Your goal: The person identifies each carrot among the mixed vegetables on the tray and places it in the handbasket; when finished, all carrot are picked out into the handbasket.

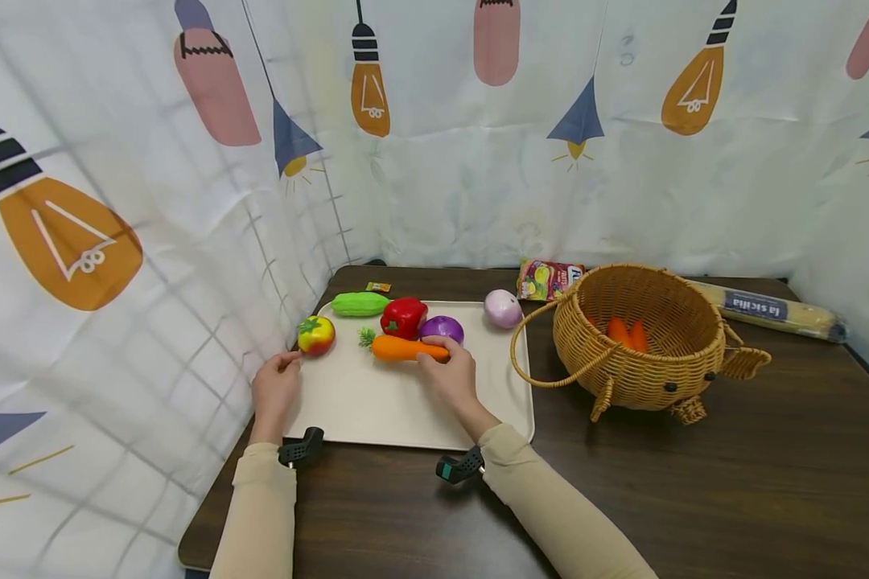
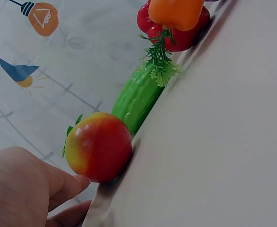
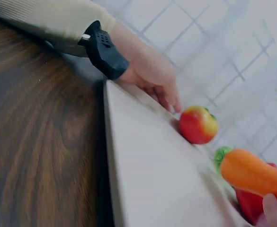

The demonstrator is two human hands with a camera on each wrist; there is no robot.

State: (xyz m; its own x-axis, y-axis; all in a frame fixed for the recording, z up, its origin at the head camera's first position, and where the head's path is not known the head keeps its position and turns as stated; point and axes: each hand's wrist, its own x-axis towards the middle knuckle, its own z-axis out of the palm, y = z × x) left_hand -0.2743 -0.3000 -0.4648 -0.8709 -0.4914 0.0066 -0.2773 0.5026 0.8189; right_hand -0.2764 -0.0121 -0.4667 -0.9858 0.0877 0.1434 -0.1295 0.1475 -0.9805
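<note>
A plastic-looking orange carrot [image 1: 398,348] with a green leafy top lies level over the white tray [image 1: 376,410], and my right hand [image 1: 455,374] pinches its thick end. My left hand [image 1: 275,390] is at the tray's left rim, fingers curled there, tips right beside a red-and-yellow tomato [image 2: 100,146]. Behind the carrot sit a red bell pepper [image 1: 404,316] and a purple onion [image 1: 443,327], partly covered by the carrot and right hand. A green cucumber [image 1: 360,304] lies along the tray's back left. At its back right corner rests a pale purple onion-like ball [image 1: 503,309].
Right of the tray stands a wicker basket [image 1: 623,378] with orange carrots [image 1: 628,334] inside; its handle loops toward the tray. Behind it lie a colourful snack bag [image 1: 546,280] and a long pasta pack [image 1: 775,310]. A curtain [image 1: 463,209] hangs at the back and left.
</note>
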